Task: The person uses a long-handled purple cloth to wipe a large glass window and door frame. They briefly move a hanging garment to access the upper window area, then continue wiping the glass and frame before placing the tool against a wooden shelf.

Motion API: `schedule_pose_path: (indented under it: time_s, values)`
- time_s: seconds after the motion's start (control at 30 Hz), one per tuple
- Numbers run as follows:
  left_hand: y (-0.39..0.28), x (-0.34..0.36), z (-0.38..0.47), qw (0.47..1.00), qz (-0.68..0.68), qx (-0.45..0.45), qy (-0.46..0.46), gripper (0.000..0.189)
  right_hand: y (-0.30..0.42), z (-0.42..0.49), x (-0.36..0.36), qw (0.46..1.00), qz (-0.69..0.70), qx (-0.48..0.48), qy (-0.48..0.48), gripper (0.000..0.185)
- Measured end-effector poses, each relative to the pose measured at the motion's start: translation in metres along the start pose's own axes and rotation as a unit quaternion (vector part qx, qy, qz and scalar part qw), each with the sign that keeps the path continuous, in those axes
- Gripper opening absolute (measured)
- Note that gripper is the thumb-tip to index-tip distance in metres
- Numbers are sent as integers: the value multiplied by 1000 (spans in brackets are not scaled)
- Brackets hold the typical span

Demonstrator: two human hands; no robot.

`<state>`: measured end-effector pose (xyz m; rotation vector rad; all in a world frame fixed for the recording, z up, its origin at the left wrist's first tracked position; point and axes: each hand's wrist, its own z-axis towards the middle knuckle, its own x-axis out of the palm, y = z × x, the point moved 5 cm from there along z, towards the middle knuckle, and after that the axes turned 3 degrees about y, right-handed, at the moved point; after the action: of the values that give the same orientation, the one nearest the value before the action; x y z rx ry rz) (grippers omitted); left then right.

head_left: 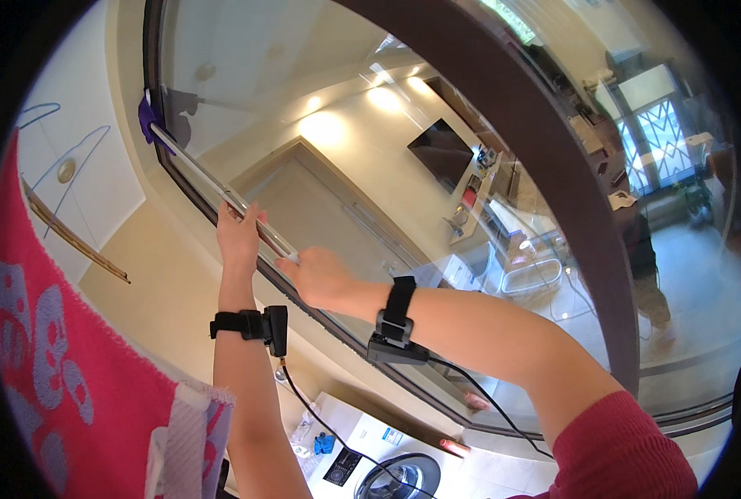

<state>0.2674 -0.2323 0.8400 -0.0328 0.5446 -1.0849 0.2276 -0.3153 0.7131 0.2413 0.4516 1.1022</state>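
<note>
Both my hands grip a slim metal pole [190, 161]. My left hand [239, 236] wraps around its middle stretch, while my right hand [321, 277] closes around the near end, by a whitish end piece. At the pole's far end, a purple cloth [148, 122] rests against the dark window frame [158, 140] near a corner of the glass pane [245, 125]. The cloth's dark reflection shows in the pane beside it. Each wrist wears a black strap with a small box and a cable.
A pink patterned towel [96, 349] hangs close on the left, near wire hangers [77, 150] and a wooden rod [77, 234]. Below stands a white washing machine [370, 436] with a blue item [324, 443] on it. A thick brown frame bar [501, 93] crosses the glass, which shows room furnishings.
</note>
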Motion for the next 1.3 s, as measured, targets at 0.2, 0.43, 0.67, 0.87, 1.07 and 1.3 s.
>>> schedule_pose_path:
  time_s: [0.2,0.43,0.67,0.87,1.07,1.3]
  values:
    - [68,-15,7,996,20,-83,-27,18,-29,19,60,999,14,38,22,39]
    - [146,-25,4,985,-23,-173,8,19,-38,13,78,976,109,169,83,51]
    - [170,4,-45,981,-5,-183,60,28,-62,-36,93,952,130,264,83,53]
    - [166,29,-145,980,18,-177,84,35,-76,-135,115,952,95,280,85,49]
    - [153,76,-263,969,20,-214,125,50,-84,-262,91,932,78,337,111,49]
    - [134,128,-399,897,-190,-376,131,32,-71,-394,40,912,30,366,184,46]
